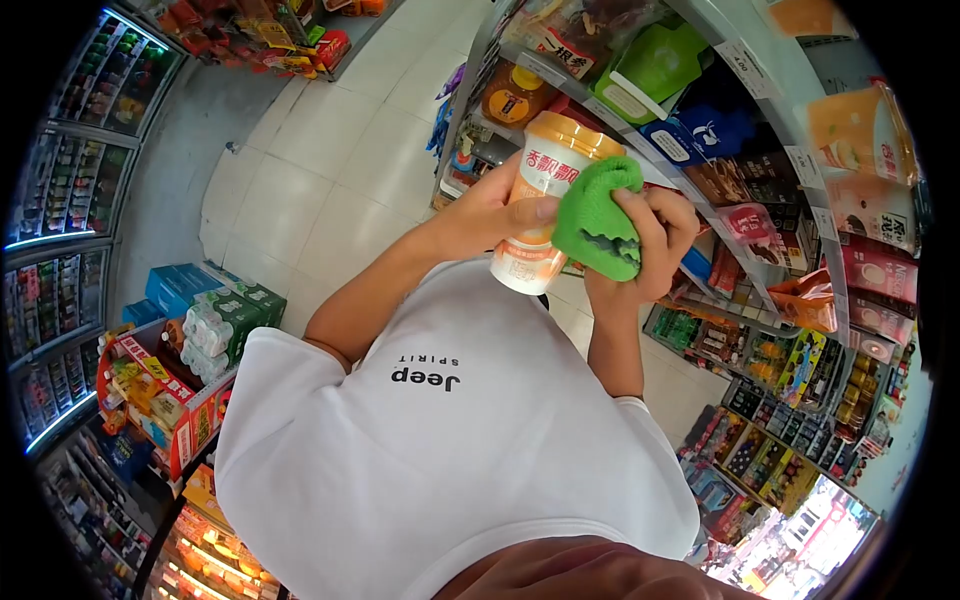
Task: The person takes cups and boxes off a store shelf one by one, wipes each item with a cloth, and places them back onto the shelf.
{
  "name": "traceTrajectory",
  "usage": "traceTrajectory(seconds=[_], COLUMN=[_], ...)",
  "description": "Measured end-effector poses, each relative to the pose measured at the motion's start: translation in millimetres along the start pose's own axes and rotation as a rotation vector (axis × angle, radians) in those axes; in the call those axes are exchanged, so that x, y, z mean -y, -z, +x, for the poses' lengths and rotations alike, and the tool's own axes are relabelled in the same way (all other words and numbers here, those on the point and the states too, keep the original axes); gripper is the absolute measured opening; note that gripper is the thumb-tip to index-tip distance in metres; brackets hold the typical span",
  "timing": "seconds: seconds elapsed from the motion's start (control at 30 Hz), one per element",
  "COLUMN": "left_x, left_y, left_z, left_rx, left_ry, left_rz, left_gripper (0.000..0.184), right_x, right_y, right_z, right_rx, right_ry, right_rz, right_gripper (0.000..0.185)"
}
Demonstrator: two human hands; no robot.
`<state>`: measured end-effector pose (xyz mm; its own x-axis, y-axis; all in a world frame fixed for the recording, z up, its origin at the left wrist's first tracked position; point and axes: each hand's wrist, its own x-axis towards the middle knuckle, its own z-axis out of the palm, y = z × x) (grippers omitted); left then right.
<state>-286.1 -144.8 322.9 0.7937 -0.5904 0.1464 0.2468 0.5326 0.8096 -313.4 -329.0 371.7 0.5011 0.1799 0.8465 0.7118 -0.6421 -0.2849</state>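
My left hand (490, 210) is wrapped round a milk tea cup (543, 170), its thumb across the front. The cup is white and orange with an orange lid and red lettering, and leans slightly to the right at its top. In my right hand (655, 235) a bunched green cloth (597, 215) is gripped, with a dark patch low on it. The cloth overlaps the cup's right side; whether it presses on the cup I cannot tell. Both hands are in front of my chest, close to the shelves.
Stocked store shelves (740, 70) with price tags rise close on the right, holding jars, bags and cartons. Pale floor tiles (340, 150) stretch ahead to the left. Drink packs (230, 320) and a red display box (170, 400) stand at the left, near lit drink coolers (70, 190).
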Motion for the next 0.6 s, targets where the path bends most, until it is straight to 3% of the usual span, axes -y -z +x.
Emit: traceTrajectory(seconds=[0.13, 0.2, 0.33, 0.43, 0.53, 0.6], left_x=[-0.8, 2.6, 2.0, 1.5, 0.2, -4.6], left_y=[-1.4, 2.8, -5.4, 0.3, 3.0, -0.9], left_z=[4.3, 5.6, -0.4, 5.8, 4.0, 0.8], left_rx=[-0.173, -0.14, -0.164, -0.194, -0.182, -0.143], left_ry=[-0.13, -0.117, -0.078, -0.11, -0.098, -0.08], left_rz=[-0.038, 0.027, 0.026, -0.039, 0.032, 0.024], left_gripper=[0.06, 0.06, 0.063, 0.065, 0.066, 0.066], right_x=[2.4, 0.7, 1.1, 13.0, 9.7, 6.8], right_y=[-5.2, -7.5, -13.1, -9.9, -17.3, -3.0], right_z=[-13.7, -19.2, 1.9, -8.4, -14.2, -0.5], right_rx=[0.161, 0.213, -0.074, 0.158, 0.233, 0.173], right_ry=[0.188, 0.298, -0.04, 0.104, 0.251, 0.121], right_rz=[0.085, 0.069, -0.066, 0.1, 0.091, 0.015], right_gripper=[0.048, 0.047, 0.04, 0.046, 0.044, 0.042])
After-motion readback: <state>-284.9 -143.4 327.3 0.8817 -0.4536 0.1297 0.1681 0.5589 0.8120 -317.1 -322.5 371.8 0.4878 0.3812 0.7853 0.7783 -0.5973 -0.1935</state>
